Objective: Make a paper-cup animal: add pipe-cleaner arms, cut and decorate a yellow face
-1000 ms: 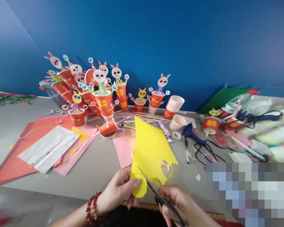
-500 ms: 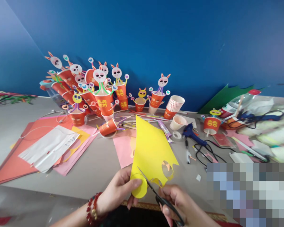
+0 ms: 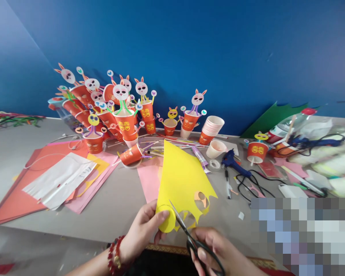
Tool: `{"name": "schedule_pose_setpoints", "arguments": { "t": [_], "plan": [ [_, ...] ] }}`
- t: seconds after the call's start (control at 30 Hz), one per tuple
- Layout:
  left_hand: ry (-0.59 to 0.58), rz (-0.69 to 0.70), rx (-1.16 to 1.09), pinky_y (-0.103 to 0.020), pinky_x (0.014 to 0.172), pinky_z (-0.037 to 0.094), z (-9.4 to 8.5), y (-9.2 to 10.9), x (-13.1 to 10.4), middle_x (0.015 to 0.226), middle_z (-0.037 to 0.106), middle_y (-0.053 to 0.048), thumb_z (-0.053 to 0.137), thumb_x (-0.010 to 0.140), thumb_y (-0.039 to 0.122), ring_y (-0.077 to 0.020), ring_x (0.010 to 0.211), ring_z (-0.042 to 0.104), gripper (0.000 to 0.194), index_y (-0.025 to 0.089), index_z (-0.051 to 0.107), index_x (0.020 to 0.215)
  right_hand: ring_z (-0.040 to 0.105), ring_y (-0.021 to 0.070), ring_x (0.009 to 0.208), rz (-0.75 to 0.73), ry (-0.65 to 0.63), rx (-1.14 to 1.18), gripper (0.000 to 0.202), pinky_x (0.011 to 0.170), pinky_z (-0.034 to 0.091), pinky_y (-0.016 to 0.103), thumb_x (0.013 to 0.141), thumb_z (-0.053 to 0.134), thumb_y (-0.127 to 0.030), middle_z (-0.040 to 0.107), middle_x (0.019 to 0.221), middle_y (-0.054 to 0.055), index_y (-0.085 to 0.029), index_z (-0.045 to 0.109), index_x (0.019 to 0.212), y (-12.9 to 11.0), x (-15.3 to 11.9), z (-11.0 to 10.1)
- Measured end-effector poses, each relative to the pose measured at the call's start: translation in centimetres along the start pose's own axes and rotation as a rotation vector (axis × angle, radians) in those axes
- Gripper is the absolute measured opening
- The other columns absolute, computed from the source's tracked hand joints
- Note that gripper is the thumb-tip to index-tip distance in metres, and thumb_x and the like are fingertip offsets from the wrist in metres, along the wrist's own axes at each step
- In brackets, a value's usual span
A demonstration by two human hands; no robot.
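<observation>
Yellow paper sheet is held near centre over the grey table, its rounded near corner pinched by thumb and fingers of the left hand; the right hand curls its fingers around black-handled scissors. I judge cutting around that corner is in hand, the next snip needing to follow its curve. From left I see red paper sheets, red paper cups, a blue glue gun; beyond, a blue wall.

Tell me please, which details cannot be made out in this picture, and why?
All in the head view:
- Left hand: some fingers, partly hidden under the yellow paper.
- Lower right: whatever is behind the pixelated patch.
- White paper: its marks, too small to read.
- Coloured bundle: cut off by the left edge, blurred.
</observation>
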State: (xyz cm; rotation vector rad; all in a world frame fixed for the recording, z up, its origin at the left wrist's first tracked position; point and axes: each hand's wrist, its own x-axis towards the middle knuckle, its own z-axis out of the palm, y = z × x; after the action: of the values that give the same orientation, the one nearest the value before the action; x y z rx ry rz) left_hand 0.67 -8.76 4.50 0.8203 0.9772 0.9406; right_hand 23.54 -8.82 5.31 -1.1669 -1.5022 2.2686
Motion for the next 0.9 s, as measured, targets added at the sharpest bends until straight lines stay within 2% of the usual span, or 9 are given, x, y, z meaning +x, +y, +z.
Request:
{"name": "schedule_pose_setpoints", "arguments": {
  "t": [0.13, 0.37, 0.47, 0.6, 0.9],
  "plan": [
    [-0.048, 0.023, 0.053, -0.014, 0.036, 0.032, -0.2, 0.1, 0.0, 0.056, 0.058, 0.002, 0.065, 0.085, 0.056, -0.0038, 0.037, 0.044, 0.043, 0.012, 0.063, 0.087, 0.039, -0.0003, 0.034, 0.061, -0.016, -0.079, 0.066, 0.032, 0.025, 0.010, 0.075, 0.056, -0.081, 0.066, 0.066, 0.001, -0.016, 0.049, 0.087, -1.9, -1.7, -0.3],
    [-0.148, -0.015, 0.075, -0.012, 0.035, 0.029, 0.1, 1.3, -0.1, 0.052, 0.056, 0.002, 0.066, 0.084, 0.058, -0.0028, 0.035, 0.040, 0.045, 0.012, 0.064, 0.086, 0.041, 0.0016, 0.038, 0.125, 0.056, -0.191, 0.066, 0.034, 0.035, 0.011, 0.070, 0.061, -0.081, 0.062, 0.066, -0.002, -0.018, 0.049, 0.084, -3.8, -2.0, -0.7],
    [-0.167, -0.028, 0.084, -0.012, 0.034, 0.028, 0.3, 1.7, -0.1, 0.051, 0.056, 0.002, 0.065, 0.083, 0.059, -0.0027, 0.033, 0.039, 0.047, 0.012, 0.065, 0.086, 0.042, 0.0030, 0.042, 0.120, 0.042, -0.195, 0.067, 0.033, 0.036, 0.011, 0.066, 0.065, -0.081, 0.060, 0.065, -0.002, -0.018, 0.051, 0.084, -3.9, -1.6, -0.8],
    [-0.181, -0.005, 0.086, -0.012, 0.033, 0.026, 0.4, 2.2, -0.1, 0.052, 0.055, 0.002, 0.065, 0.083, 0.061, -0.0018, 0.033, 0.038, 0.050, 0.011, 0.065, 0.086, 0.043, 0.0030, 0.043, 0.079, 0.044, -0.192, 0.063, 0.034, 0.036, 0.010, 0.068, 0.066, -0.078, 0.060, 0.065, -0.003, -0.018, 0.050, 0.083, -3.5, -1.3, -1.0],
    [-0.176, -0.021, 0.091, -0.012, 0.033, 0.029, 0.6, 2.4, 0.0, 0.052, 0.056, 0.002, 0.067, 0.080, 0.062, -0.0029, 0.034, 0.041, 0.051, 0.012, 0.063, 0.084, 0.040, 0.0008, 0.032, 0.053, -0.016, -0.117, 0.066, 0.029, 0.030, 0.010, 0.065, 0.065, -0.080, 0.063, 0.058, -0.003, -0.017, 0.050, 0.077, -3.3, -1.0, -1.5]
  ]
}}
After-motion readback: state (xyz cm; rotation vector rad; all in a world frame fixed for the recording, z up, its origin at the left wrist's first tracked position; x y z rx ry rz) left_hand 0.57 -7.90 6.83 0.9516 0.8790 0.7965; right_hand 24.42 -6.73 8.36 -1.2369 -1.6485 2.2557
